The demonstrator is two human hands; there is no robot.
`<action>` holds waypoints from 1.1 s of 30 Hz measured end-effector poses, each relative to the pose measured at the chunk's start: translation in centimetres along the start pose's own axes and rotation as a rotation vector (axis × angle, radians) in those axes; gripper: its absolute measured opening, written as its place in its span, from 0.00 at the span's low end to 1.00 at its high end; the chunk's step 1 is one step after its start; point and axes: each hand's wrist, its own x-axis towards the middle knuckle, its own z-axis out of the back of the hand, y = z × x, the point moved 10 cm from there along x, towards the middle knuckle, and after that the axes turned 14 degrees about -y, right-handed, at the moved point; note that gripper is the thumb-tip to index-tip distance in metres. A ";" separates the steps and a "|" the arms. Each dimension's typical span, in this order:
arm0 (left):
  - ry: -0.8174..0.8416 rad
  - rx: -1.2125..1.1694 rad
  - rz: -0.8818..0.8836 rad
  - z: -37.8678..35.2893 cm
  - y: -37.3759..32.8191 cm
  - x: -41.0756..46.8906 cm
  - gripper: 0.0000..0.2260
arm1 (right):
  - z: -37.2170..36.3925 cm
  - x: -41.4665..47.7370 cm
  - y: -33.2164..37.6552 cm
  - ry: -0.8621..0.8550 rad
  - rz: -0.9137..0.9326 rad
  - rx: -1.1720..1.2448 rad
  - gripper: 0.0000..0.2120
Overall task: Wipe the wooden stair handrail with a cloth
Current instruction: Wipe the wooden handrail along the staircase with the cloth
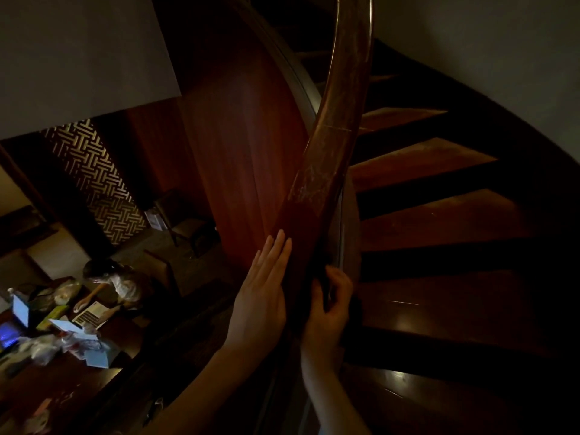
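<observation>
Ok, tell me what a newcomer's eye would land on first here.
The scuffed wooden handrail sweeps up the middle, left hand laid flat on its left side, right hand curled round its right edge. Dark stair treads fan out on the right; below, at lower left, a cluttered table with laptops.

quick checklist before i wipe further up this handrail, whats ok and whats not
1. Left hand steady on the handrail: lies flat against its left side, fingers straight. Ok.
2. Right hand grip: fingers curled round the rail's right edge. Ok.
3. Cloth in hand: too dark between the hands to see one. Cannot tell.
4. Rail above the hands clean: pale smears show on the wood. Not ok.
5. Light to judge the wipe: the stairwell is very dim. Not ok.
</observation>
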 end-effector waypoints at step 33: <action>-0.377 -0.285 0.362 4.3 3.3 -1.6 0.34 | -11.7 1.1 11.2 0.307 0.923 -0.702 0.10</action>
